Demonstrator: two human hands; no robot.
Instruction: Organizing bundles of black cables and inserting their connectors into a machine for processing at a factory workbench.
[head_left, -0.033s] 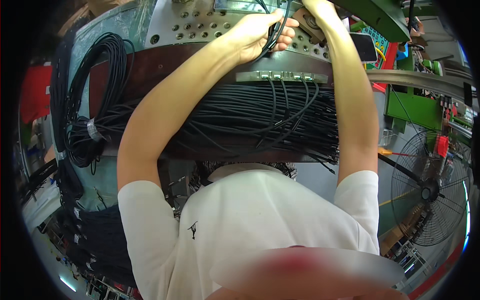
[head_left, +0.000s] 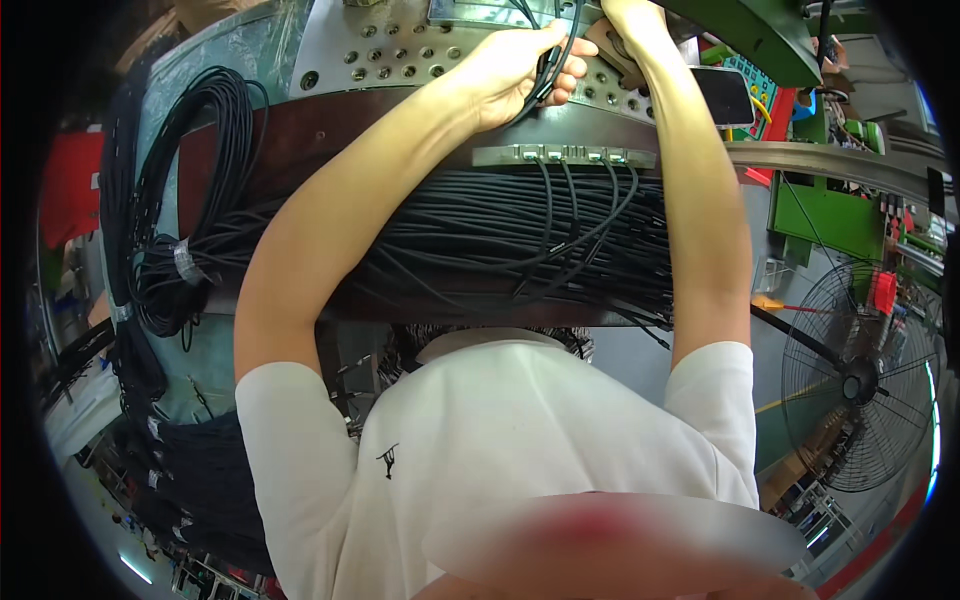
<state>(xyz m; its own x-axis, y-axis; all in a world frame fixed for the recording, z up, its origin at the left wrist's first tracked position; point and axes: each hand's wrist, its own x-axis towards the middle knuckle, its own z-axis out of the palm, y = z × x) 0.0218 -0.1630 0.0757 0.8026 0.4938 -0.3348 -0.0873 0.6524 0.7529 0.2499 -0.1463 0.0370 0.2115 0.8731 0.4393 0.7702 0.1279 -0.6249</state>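
Near the top edge, my left hand (head_left: 520, 75) is closed around several thin black cables (head_left: 551, 68), its fingertips curled past them. The cables run up out of view and trail down below my palm. My right hand (head_left: 632, 14) reaches to the top edge beside a brown block (head_left: 612, 48) on the perforated metal plate; its fingers are cut off by the picture's edge. Below my left hand lies a metal bar fixture (head_left: 564, 155) with several cable ends seated in it. A wide layer of black cables (head_left: 450, 220) covers the bench under my forearms.
A coiled black cable bundle (head_left: 215, 110) lies at the left, tied with clear tape (head_left: 186, 262). A phone (head_left: 722, 97) sits right of my right forearm, below a green machine part (head_left: 755, 35). A caged fan (head_left: 858, 385) stands at the right.
My right forearm has shifted slightly to the left. My left hand and the cables in it stay almost where they were.
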